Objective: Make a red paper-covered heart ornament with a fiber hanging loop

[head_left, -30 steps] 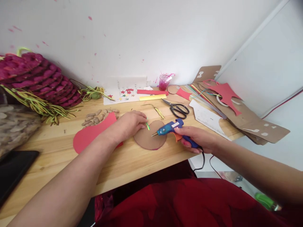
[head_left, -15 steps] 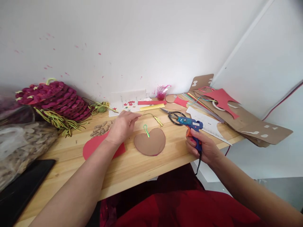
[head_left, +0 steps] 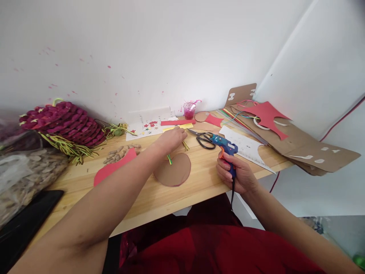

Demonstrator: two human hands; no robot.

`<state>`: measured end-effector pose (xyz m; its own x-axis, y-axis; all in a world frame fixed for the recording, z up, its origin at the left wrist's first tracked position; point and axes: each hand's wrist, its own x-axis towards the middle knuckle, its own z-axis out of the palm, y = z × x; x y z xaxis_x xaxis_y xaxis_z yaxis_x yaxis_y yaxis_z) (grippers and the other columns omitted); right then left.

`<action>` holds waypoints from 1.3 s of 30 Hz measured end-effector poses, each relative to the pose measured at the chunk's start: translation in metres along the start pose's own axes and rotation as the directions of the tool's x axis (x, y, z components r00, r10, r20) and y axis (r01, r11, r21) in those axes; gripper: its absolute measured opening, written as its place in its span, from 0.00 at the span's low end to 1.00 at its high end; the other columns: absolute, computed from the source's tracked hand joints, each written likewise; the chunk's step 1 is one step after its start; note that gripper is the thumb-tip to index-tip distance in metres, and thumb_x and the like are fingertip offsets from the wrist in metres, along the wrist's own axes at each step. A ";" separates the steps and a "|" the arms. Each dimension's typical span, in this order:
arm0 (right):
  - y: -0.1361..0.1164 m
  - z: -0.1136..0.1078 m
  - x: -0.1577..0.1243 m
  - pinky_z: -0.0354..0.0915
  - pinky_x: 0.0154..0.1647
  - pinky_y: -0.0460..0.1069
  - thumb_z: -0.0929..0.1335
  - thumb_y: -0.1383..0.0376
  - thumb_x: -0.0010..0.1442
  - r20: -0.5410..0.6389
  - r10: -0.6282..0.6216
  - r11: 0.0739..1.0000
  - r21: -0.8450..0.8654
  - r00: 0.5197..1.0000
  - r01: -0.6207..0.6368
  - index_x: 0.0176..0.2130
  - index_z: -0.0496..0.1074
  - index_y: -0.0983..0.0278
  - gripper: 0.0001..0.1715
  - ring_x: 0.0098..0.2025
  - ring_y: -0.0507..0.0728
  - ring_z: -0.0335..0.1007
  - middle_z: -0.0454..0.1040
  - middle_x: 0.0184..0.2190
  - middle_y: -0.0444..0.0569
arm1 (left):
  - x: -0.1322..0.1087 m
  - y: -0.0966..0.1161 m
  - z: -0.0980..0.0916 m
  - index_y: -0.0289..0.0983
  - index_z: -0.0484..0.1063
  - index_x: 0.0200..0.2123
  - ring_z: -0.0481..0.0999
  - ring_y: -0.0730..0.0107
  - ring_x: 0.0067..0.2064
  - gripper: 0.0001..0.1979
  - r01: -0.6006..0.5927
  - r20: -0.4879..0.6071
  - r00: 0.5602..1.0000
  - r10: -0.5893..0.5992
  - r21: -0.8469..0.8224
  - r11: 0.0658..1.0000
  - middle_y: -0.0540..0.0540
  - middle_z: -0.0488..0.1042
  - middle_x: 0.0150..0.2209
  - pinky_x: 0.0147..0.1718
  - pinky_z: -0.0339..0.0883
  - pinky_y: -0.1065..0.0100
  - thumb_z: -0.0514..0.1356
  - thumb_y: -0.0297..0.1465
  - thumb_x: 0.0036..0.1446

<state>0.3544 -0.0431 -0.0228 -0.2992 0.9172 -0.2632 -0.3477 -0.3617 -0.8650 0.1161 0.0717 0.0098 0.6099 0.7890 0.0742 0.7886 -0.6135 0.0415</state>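
**On the pale wooden bench (head_left: 199,186): left hand (head_left: 171,139) stretched out, right hand (head_left: 236,173) clamped on a blue plastic hot-glue gun with an orange trigger (head_left: 226,144)**

Beyond the notch of a flat brown cardboard heart (head_left: 173,173), the left fingers curl down together onto the wood beside a thin bundle of yellow strands (head_left: 185,145). The back of the hand hides the tips, so I cannot tell whether they pinch anything. Just nearer the person than those fingers, a short bright green loop (head_left: 169,159) lies on the heart's top edge, running from the notch out toward the hand.

The right fingers are wrapped tight round the glue gun's grip at the bench's near edge. Its long axis slants up and to the left, nozzle toward a pair of black-handled steel scissors (head_left: 203,139), and its black cord drops below the hand. The cardboard heart lies to the left of the gun and apart from the nozzle, so the left hand is much the nearer of the two.

Further out, a smooth red paper cutout (head_left: 114,167) sits partly under the left forearm, with a small heap of pale ridged nutshells (head_left: 121,151) behind it. A magenta scaled craft piece (head_left: 62,121) fringed in yellow-green stands by the wall, and stiff brown cardboard offcuts (head_left: 299,140) overhang the bench on the right.
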 end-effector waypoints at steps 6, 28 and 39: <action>0.002 -0.005 0.002 0.47 0.14 0.44 0.68 0.54 0.59 0.037 0.003 0.995 0.103 0.999 -0.007 0.28 0.58 0.60 0.19 0.15 0.48 0.46 0.56 0.16 0.37 | 0.005 -0.003 0.000 0.37 0.70 0.32 0.76 0.63 0.42 0.07 0.077 -0.100 0.990 -0.097 -0.187 0.979 0.41 0.75 0.39 0.40 0.68 0.65 0.55 0.21 0.58; 0.005 -0.003 0.001 0.55 0.15 0.40 0.73 0.60 0.56 0.100 -0.075 0.957 0.287 0.992 0.043 0.29 0.65 0.64 0.15 0.16 0.45 0.57 0.62 0.18 0.37 | -0.128 0.059 -0.002 0.38 0.79 0.41 0.81 0.63 0.48 0.17 -0.221 -0.218 0.655 -0.724 -0.971 0.092 0.46 0.80 0.48 0.55 0.73 0.59 0.73 0.28 0.46; 0.004 0.004 -0.004 0.51 0.12 0.40 0.73 0.60 0.55 0.050 -0.072 0.975 0.216 0.996 0.059 0.31 0.65 0.63 0.14 0.16 0.46 0.57 0.62 0.19 0.37 | -0.164 0.075 0.055 0.43 0.82 0.41 0.78 0.70 0.42 0.11 -0.002 -0.519 0.809 -0.276 -0.472 0.882 0.45 0.76 0.42 0.40 0.76 0.68 0.61 0.25 0.61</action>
<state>0.3505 -0.0490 -0.0229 -0.3176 0.9312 -0.1786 -0.5482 -0.3341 -0.7667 0.0793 -0.1016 -0.0540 0.2352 0.7900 0.5662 0.6570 -0.5585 0.5064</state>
